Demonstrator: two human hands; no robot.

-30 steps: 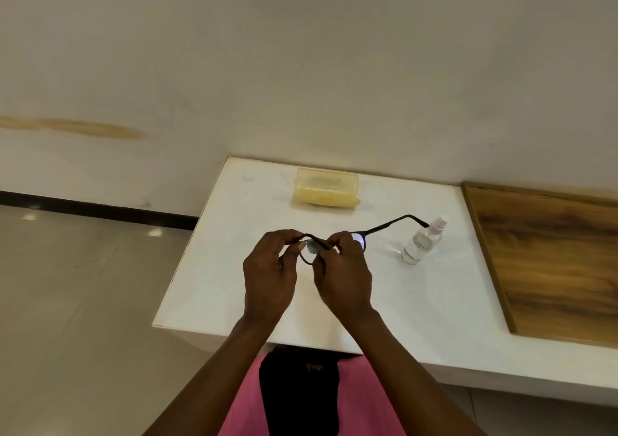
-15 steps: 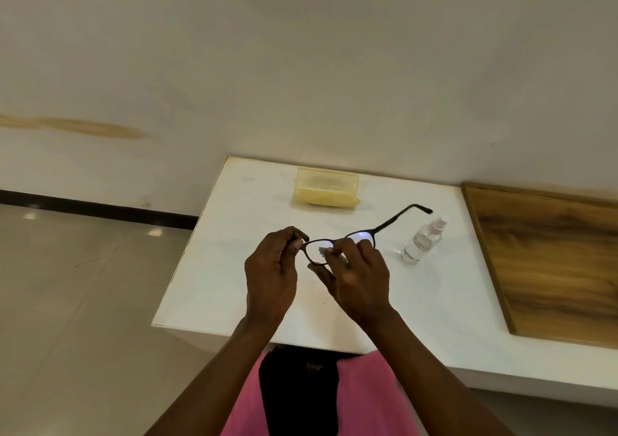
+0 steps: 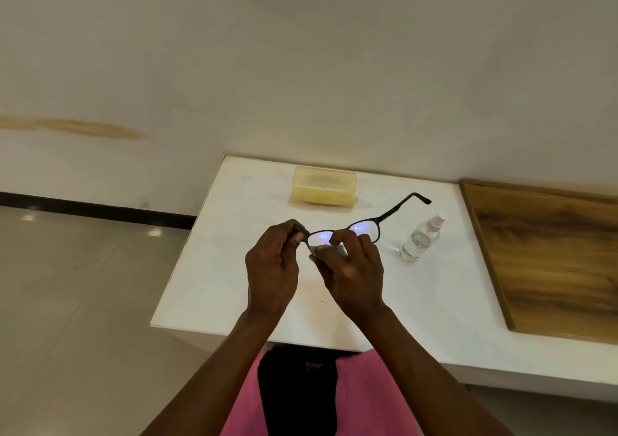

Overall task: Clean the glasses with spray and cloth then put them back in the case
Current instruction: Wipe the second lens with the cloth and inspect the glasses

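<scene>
Glasses (image 3: pixel 364 231) tilted up; right hand (image 3: pixel 354 268) wiping w/ cloth (image 3: pixel 329 251).

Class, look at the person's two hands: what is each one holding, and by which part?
The left hand pinches the glasses at the frame's left end. The right hand pinches a small cloth against the left lens.

I have only the one view, worn on the person's head, looking forward and steeply down. It sits close above the white tabletop (image 3: pixel 234 268), whose near edge crosses low in frame and whose far edge meets the wall (image 3: pixel 301 67). The tabletop's left corners show; its right side runs out of frame. Tiled floor (image 3: pixel 83 285) fills the left.
</scene>
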